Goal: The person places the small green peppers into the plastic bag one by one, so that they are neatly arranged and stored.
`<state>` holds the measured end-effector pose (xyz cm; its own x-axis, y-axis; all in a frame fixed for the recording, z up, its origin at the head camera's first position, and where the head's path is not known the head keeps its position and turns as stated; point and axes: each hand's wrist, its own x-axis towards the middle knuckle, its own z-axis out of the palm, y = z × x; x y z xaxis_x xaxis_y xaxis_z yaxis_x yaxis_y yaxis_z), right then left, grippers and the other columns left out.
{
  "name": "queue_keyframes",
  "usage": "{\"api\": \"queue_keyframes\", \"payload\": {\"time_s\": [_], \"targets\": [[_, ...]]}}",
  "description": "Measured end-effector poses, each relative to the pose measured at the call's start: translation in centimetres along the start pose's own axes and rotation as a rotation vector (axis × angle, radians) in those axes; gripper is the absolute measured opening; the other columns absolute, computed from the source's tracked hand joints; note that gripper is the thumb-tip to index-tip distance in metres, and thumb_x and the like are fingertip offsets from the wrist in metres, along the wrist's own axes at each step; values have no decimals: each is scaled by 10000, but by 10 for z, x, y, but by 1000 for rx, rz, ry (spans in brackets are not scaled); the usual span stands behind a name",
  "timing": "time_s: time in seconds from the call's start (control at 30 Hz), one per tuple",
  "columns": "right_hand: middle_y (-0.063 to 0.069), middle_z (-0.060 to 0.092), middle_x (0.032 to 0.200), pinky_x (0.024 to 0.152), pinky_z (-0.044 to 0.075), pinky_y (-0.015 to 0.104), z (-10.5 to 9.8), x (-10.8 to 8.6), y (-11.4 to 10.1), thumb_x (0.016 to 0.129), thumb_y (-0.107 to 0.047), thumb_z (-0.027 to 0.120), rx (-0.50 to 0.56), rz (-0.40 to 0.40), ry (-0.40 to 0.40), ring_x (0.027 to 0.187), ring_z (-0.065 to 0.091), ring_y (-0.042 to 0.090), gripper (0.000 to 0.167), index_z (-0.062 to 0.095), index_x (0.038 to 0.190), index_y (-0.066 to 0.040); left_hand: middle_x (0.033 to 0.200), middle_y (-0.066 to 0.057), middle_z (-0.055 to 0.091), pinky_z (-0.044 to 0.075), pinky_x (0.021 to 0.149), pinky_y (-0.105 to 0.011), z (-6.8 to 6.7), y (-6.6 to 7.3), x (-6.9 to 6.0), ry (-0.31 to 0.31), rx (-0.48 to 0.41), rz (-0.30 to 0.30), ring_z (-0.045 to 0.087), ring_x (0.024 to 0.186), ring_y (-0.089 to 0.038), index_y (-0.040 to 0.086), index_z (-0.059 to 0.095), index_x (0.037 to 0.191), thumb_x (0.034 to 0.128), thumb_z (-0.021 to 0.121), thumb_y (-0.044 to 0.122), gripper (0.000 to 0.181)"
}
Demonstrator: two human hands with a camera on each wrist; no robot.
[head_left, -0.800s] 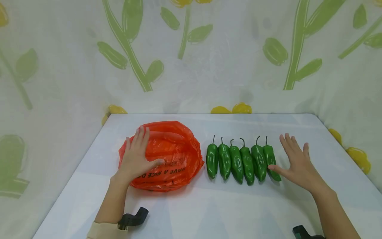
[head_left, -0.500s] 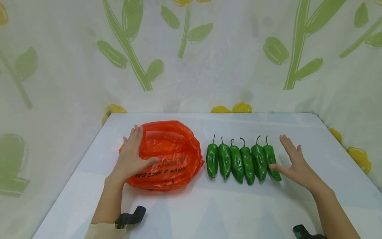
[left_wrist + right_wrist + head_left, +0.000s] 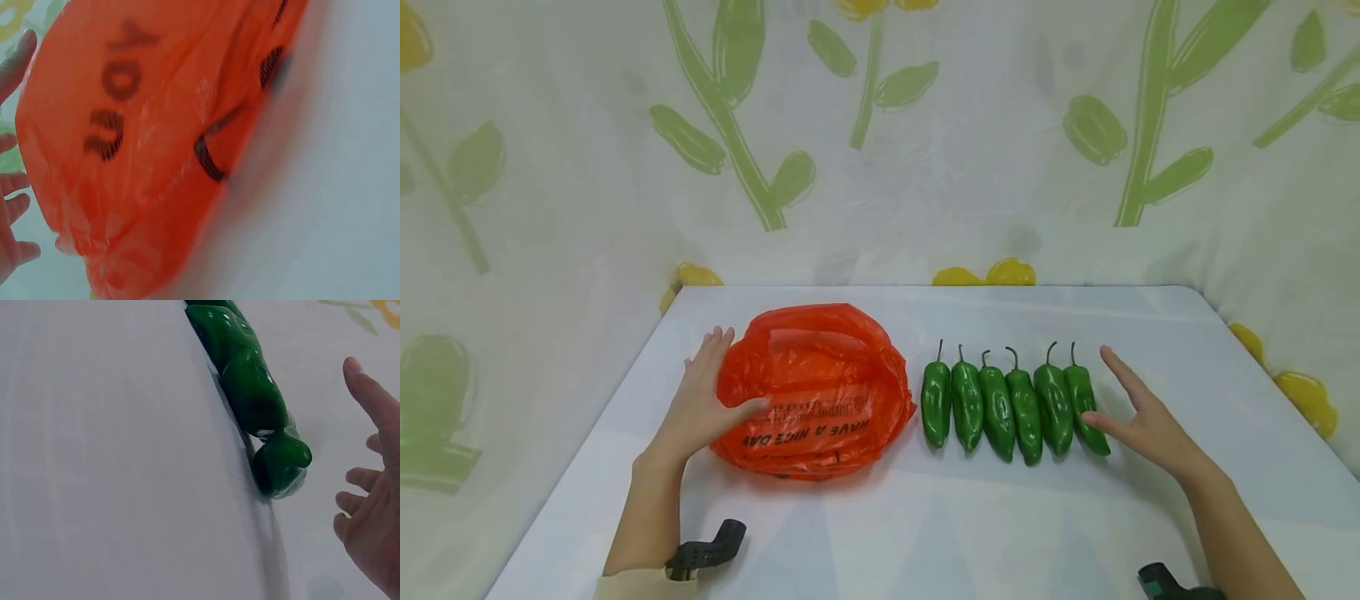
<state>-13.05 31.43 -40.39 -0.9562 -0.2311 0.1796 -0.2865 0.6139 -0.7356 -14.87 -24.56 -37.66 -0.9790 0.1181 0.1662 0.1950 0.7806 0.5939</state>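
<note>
A crumpled red plastic bag [image 3: 820, 375] with dark print sits on the left half of the table, its mouth spread. My left hand [image 3: 702, 408] is at the bag's left side, thumb stretched over its edge and fingers apart; whether it touches the plastic I cannot tell. To the right of the bag several green peppers [image 3: 997, 412] lie side by side in a row, stems pointing away. Beside the rightmost pepper [image 3: 1086, 408] is my right hand [image 3: 1157, 429], its thumb over that pepper in the head view. In the right wrist view, the right hand [image 3: 378, 494] holds nothing and stays apart from the peppers [image 3: 253, 390].
The white table [image 3: 970, 533] meets a patterned cloth wall [image 3: 925, 192] at its back and sides. Black camera mounts sit on the left wrist [image 3: 707, 550] and the right wrist [image 3: 1172, 582].
My left hand has moved left, off the middle of the bag toward its left edge. The right hand has turned slightly and otherwise stays by the rightmost pepper. Bag and peppers lie unmoved.
</note>
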Motion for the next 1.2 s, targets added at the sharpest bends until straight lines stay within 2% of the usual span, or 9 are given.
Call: {"api": "queue_keyframes", "payload": {"time_s": [0.17,0.47,0.57,0.67,0.73,0.8,0.9,1.03,1.2], "targets": [[94,59,1591,1080,70,677,3,0,7,881,-144,660,32,12,-21,1455,7,139,878,82,1518,-320,1592,-136,0,197,991,-755,-2,-11,-5,-36,-34,-103,20,1439,-406,198,85,1533,766,733,448,1035],[102,21,1592,1052,67,710,5,0,15,907,-131,622,112,45,-94,1447,-32,330,837,75,1532,-242,1578,-188,13,299,939,-741,6,-34,-5,-59,-83,-148,86,1406,-468,189,168,1522,792,708,441,942],[113,37,1591,1176,115,455,6,0,17,913,-131,616,109,58,-101,1416,34,440,828,76,1532,-237,1577,-191,-8,293,944,-738,8,-40,-5,-90,-95,-168,72,1404,-477,173,171,1522,802,695,451,933],[161,81,1579,1158,199,267,7,0,17,909,-129,624,96,62,-94,1364,142,524,826,89,1532,-213,1580,-180,-35,283,952,-736,9,-44,-5,-120,-115,-183,56,1409,-472,169,182,1520,810,683,463,917],[202,119,1564,1135,270,315,8,1,18,902,-126,635,86,60,-88,1329,209,552,826,102,1531,-179,1582,-167,-47,277,960,-734,9,-46,-5,-132,-145,-193,46,1413,-463,177,181,1521,818,675,457,904],[232,147,1549,1070,283,533,9,2,18,896,-122,643,81,59,-88,1307,248,564,823,115,1528,-138,1584,-155,-38,281,969,-724,9,-47,-6,-134,-187,-197,47,1416,-453,188,186,1521,828,671,436,881],[273,179,1526,972,261,688,10,2,20,892,-117,646,86,65,-89,1283,271,582,816,129,1523,-109,1591,-125,-6,281,1002,-691,9,-50,-7,-131,-278,-202,61,1422,-429,222,187,1521,847,666,390,844],[280,211,1513,972,242,718,10,0,24,900,-136,639,97,103,-93,1292,291,544,797,146,1526,-154,1593,-104,40,285,1034,-647,11,-56,-9,-128,-366,-199,86,1425,-405,240,188,1521,862,669,334,821],[271,297,1468,993,246,676,10,0,25,910,-183,634,81,145,-103,1276,315,478,774,164,1525,-202,1585,-123,78,319,1024,-618,13,-62,-11,-135,-375,-221,115,1416,-408,209,186,1520,849,689,342,849]]}}
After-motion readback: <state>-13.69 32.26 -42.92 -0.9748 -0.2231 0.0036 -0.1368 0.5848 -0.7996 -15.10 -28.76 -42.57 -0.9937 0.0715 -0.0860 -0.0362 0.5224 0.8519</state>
